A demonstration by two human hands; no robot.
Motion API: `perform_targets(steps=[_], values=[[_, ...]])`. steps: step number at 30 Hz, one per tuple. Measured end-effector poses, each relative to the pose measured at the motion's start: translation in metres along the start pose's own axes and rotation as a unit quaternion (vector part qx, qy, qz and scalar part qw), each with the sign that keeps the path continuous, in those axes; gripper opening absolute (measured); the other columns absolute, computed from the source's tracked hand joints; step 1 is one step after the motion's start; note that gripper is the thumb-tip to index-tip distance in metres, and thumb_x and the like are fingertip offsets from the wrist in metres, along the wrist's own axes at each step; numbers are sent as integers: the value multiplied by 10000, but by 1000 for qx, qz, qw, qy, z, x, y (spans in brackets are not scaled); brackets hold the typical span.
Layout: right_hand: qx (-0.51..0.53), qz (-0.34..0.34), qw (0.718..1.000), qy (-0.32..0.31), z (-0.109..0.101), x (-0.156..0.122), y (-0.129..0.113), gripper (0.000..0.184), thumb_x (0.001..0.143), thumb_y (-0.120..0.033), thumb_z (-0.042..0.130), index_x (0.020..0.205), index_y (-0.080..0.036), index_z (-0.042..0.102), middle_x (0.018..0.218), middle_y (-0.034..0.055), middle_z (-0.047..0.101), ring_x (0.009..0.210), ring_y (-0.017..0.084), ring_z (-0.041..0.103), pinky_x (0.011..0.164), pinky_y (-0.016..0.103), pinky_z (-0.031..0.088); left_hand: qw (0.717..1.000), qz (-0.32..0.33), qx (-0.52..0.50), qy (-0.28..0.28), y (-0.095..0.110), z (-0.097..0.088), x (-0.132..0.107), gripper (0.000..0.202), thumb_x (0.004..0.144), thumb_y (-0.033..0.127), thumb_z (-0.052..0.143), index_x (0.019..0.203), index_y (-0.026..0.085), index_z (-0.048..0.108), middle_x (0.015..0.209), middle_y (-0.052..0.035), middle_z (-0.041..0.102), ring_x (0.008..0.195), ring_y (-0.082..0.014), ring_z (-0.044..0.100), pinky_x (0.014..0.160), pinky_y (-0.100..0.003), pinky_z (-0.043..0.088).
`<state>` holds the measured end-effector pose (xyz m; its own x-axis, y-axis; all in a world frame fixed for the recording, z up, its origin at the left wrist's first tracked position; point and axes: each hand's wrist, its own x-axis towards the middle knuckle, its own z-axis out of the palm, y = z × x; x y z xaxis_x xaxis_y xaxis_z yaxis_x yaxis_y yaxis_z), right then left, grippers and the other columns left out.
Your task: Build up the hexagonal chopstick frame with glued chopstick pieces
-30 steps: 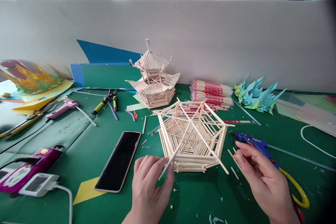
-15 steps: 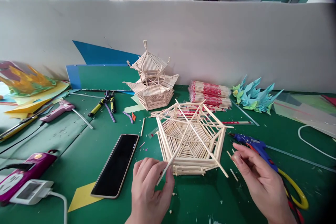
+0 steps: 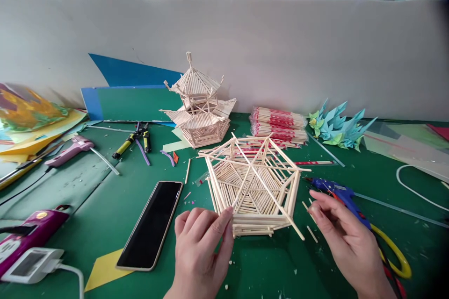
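A hexagonal open framework of pale wooden sticks (image 3: 257,218) stands in front of me, with long sticks crossing over its top and a radiating stick pattern at its bottom. At its near left corner, my left hand (image 3: 203,247) pinches the end of a long stick (image 3: 242,190) between thumb and index finger; the fingers hide that end. My right hand (image 3: 345,240) hovers right of the framework, loosely curled with the index finger stretched out and nothing visible in it. A blue glue gun (image 3: 333,187) lies just beyond it. Short stick pieces (image 3: 312,234) lie between it and the framework.
A stick pagoda (image 3: 199,107) stands behind. Bundled sticks (image 3: 278,125) and blue folded paper (image 3: 342,126) are at the back. Leftward lie a phone (image 3: 150,224), pliers (image 3: 133,142), a pink glue gun (image 3: 72,152) and a purple power strip (image 3: 33,238). A partition (image 3: 224,46) closes the back.
My left fingers have moved slightly up along the stick, covering its near end, which stuck out below them before. My right hand has barely moved. The whole view has shifted slightly.
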<state>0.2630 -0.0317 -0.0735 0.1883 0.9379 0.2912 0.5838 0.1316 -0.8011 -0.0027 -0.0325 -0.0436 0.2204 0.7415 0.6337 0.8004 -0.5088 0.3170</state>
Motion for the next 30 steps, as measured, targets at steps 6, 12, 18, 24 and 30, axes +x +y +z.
perform_targets(steps=[6, 12, 18, 24, 30], values=[[11, 4, 1000, -7, 2, 1, -1, 270, 856, -321, 545, 1124, -302, 572, 871, -23, 643, 781, 101, 615, 703, 131, 483, 1000, 3, 12, 6, 0, 2, 2, 271, 766, 59, 597, 1012, 174, 592, 672, 0, 592, 617, -136, 535, 646, -314, 366], [23, 22, 999, -6, 0, 0, -1, 276, 860, -341, 532, 1130, -292, 558, 835, -17, 624, 755, 105, 601, 681, 150, 476, 1000, 2, -6, 11, 2, 0, 1, 290, 765, 118, 597, 1048, 174, 570, 718, -9, 599, 647, -150, 535, 665, -315, 360], [30, 39, 999, 3, 1, 0, 1, 305, 853, -389, 524, 1137, -280, 548, 829, -7, 623, 744, 119, 600, 670, 177, 481, 964, -190, -180, 52, -14, -3, -15, 290, 870, 250, 417, 1108, 223, 580, 831, -19, 583, 800, -181, 541, 738, -301, 399], [28, 79, 996, -11, 5, -7, 12, 353, 838, -430, 524, 1162, -288, 537, 880, 4, 642, 807, 147, 610, 671, 195, 488, 865, -403, -284, 90, -41, 14, -29, 98, 774, 227, 503, 717, 212, 582, 726, 11, 561, 702, -153, 515, 623, -232, 403], [-56, 110, 992, 13, -6, -12, 38, 408, 783, -523, 520, 1090, -260, 578, 846, 19, 655, 735, 169, 620, 614, 223, 497, 871, -387, -299, 51, -44, 23, -31, 194, 758, 208, 469, 580, 205, 546, 674, 12, 535, 700, -152, 502, 689, -246, 388]])
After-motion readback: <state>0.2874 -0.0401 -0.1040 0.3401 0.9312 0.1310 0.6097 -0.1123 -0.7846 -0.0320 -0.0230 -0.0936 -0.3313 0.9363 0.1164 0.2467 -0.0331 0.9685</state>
